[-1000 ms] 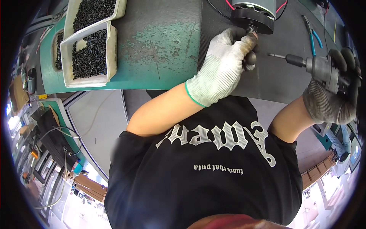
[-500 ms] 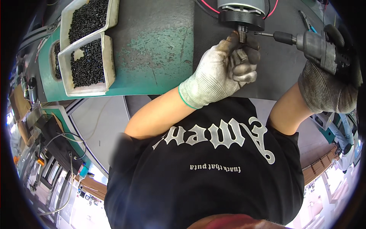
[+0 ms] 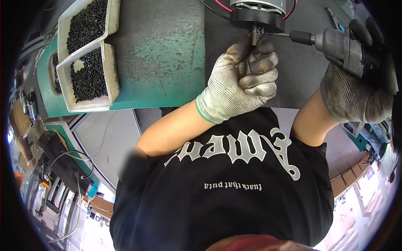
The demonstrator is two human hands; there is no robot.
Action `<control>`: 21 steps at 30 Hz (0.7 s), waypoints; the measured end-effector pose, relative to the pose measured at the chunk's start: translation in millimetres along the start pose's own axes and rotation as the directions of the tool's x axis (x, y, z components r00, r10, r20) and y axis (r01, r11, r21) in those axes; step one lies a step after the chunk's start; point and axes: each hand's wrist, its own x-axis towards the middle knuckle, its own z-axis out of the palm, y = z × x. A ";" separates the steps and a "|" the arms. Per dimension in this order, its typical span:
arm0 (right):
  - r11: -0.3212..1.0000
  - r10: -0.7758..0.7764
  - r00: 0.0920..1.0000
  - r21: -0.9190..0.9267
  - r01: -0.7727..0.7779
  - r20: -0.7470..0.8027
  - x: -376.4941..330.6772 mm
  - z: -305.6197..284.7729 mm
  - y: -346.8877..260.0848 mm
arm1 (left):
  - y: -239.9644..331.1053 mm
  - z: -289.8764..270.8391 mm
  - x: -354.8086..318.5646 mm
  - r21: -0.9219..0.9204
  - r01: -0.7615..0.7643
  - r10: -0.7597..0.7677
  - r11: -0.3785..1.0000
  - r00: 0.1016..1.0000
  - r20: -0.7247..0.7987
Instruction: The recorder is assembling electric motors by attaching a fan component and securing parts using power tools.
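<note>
At the top of the view, a grey motor (image 3: 259, 5) with a black round flange (image 3: 256, 19) stands on the bench. A black ribbed shaft piece (image 3: 256, 37) sticks out of it toward me. My left hand (image 3: 245, 79), in a white glove with darkened fingertips, pinches this piece between thumb and forefinger, the other fingers curled. A grey power screwdriver (image 3: 341, 48) is in my gloved right hand (image 3: 360, 90). Its long bit (image 3: 280, 34) points left, with the tip right beside the shaft piece; whether they touch I cannot tell.
Two white bins (image 3: 108, 67) full of small black parts stand at the left on the worn green-and-black bench (image 3: 163, 58). Pliers (image 3: 333, 19) with blue grips lie at the upper right. Red and black wires (image 3: 220, 5) run beside the motor.
The whole view has shifted a little, so the bench things sit farther left. The screwdriver's bit has come slightly closer to the shaft piece. My left hand keeps its pinch.
</note>
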 end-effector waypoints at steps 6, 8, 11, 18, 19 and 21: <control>1.000 -0.006 0.999 -0.002 0.006 -0.047 -9.2 10.9 8.7 | -0.8 1.5 -2.0 -0.022 0.008 -0.009 1.000 0.998 -0.060; 1.000 -0.008 0.998 0.001 0.008 -0.063 -10.1 7.1 6.7 | -0.3 -2.5 -0.5 -0.019 0.022 -0.022 1.000 1.000 -0.013; 1.000 -0.007 0.996 0.013 0.008 -0.086 -13.3 3.8 3.4 | -0.2 -6.2 1.2 -0.015 0.025 -0.025 1.000 1.000 0.008; 0.999 0.005 0.992 0.037 -0.001 -0.127 -20.8 3.6 -0.8 | -0.7 -7.5 1.5 -0.010 0.013 -0.013 1.000 1.000 -0.009; 0.999 0.008 0.991 0.039 -0.002 -0.133 -21.2 4.1 1.0 | -1.3 -7.9 1.5 -0.001 0.014 -0.014 1.000 1.000 -0.020; 0.999 0.010 0.991 0.040 -0.004 -0.136 -20.4 5.9 3.5 | -1.0 -7.6 1.8 0.019 0.017 -0.017 1.000 0.999 -0.039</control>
